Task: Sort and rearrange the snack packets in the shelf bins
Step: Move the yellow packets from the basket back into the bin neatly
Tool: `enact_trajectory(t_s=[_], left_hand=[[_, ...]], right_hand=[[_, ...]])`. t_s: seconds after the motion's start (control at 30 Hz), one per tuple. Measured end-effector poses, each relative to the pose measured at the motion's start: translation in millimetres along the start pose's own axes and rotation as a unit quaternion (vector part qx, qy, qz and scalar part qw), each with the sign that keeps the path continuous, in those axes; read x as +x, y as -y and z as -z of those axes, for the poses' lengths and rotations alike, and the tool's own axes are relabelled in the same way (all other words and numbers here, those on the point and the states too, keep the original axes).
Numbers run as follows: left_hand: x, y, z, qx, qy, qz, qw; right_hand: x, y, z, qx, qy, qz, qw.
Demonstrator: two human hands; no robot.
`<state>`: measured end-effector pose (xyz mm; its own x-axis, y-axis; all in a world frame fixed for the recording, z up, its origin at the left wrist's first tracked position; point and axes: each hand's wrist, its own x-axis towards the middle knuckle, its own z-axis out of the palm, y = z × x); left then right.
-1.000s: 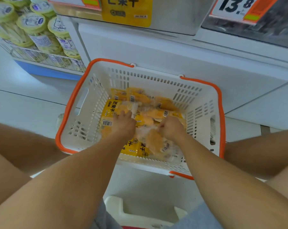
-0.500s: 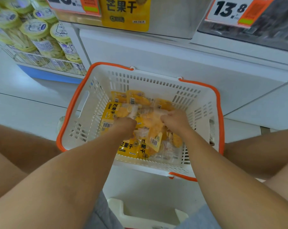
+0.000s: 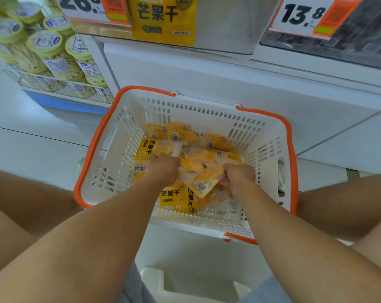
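Note:
A white basket (image 3: 110,162) with an orange rim stands on the floor in front of me. Several yellow dried-mango packets (image 3: 148,149) lie heaped on its bottom. My left hand (image 3: 164,169) reaches into the heap, fingers curled down around packets at the centre left. My right hand (image 3: 237,179) grips a tilted packet (image 3: 204,182) with a barcode, raised slightly above the pile. Both forearms stretch in from the bottom of the view, and my fingertips are hidden among the packets.
A white shelf base (image 3: 207,73) rises right behind the basket, with price tags (image 3: 303,14) and a yellow mango sign (image 3: 163,18) above. Jars with yellow lids (image 3: 47,53) fill a wire rack at the left. A white stool (image 3: 185,285) sits under me, my knees at either side.
My right hand has pulled a packet up out of the heap and drawn back toward me. My left hand has stayed buried in the pile. The view has tilted slightly upward.

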<state>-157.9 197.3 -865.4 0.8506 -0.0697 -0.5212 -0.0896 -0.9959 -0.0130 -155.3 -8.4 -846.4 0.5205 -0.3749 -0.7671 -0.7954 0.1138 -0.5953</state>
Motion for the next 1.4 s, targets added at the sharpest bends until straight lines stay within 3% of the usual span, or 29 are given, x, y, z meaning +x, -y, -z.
enact_trajectory(t_s=[0.1, 0.17, 0.27, 0.37, 0.43, 0.47, 0.53, 0.6, 0.73, 0.8, 0.87, 1.0, 1.07, 1.17, 1.3, 1.33, 1.4], left_hand=[[4.1, 17.1, 21.5, -0.215, 0.014, 0.100, 0.971], [7.0, 31.6, 22.9, -0.337, 0.008, 0.194, 0.921], [4.4, 47.5, 9.2, -0.545, -0.001, 0.291, 0.786], [-4.5, 47.0, -11.0, -0.689, -0.001, 0.332, 0.644], [-7.8, 42.4, -20.2, -0.747, 0.017, 0.338, 0.572], [-8.6, 39.6, -21.0, -0.761, 0.028, 0.331, 0.557], [-8.2, 36.3, -13.4, -0.750, 0.030, 0.314, 0.581], [-6.6, 34.6, 5.4, -0.700, 0.013, 0.291, 0.652], [3.8, 38.0, 44.7, -0.517, 0.027, 0.133, 0.845], [9.8, 40.4, 57.7, -0.447, 0.045, 0.082, 0.890], [12.0, 40.9, 65.0, -0.456, 0.059, 0.064, 0.886], [14.5, 36.0, 58.9, -0.586, 0.181, 0.008, 0.789], [13.0, 33.3, 57.1, -0.611, 0.207, -0.015, 0.764], [6.8, 26.6, 63.4, -0.648, 0.179, 0.017, 0.740], [0.0, 15.7, 71.3, -0.743, 0.114, 0.049, 0.658], [-1.9, 12.6, 69.7, -0.743, 0.101, 0.040, 0.660], [-7.1, 5.4, 59.4, -0.684, 0.108, 0.006, 0.721]], right_hand=[[-1.0, 3.2, -0.3, 0.039, 0.022, -0.016, 0.999], [-5.3, 10.5, 1.7, 0.078, 0.046, -0.027, 0.996], [-6.6, 22.5, 3.2, 0.051, 0.049, -0.034, 0.997], [-5.5, 26.8, 2.0, 0.006, 0.120, -0.009, 0.993], [-6.2, 27.5, -0.7, -0.152, 0.108, 0.092, 0.978], [-6.6, 28.7, -0.7, -0.246, 0.056, 0.168, 0.953], [-8.5, 37.2, 0.6, -0.342, -0.035, 0.277, 0.897], [-12.8, 52.0, -0.5, -0.389, -0.023, 0.310, 0.867], [-18.5, 92.1, -1.2, -0.494, 0.103, 0.328, 0.799], [-35.9, 101.1, -0.8, -0.559, 0.211, 0.311, 0.739], [-42.0, 95.0, -8.7, -0.583, 0.254, 0.307, 0.708], [-28.1, 50.0, -23.2, -0.415, 0.270, 0.346, 0.797], [-23.1, 34.2, -21.3, -0.346, 0.294, 0.324, 0.830], [-17.8, 22.3, -17.6, -0.270, 0.307, 0.287, 0.866], [-10.8, 15.3, -17.2, -0.156, 0.197, 0.227, 0.941], [-8.0, 13.1, -16.4, -0.123, 0.184, 0.185, 0.958], [-3.3, 6.3, -13.7, -0.061, 0.171, 0.100, 0.978]])
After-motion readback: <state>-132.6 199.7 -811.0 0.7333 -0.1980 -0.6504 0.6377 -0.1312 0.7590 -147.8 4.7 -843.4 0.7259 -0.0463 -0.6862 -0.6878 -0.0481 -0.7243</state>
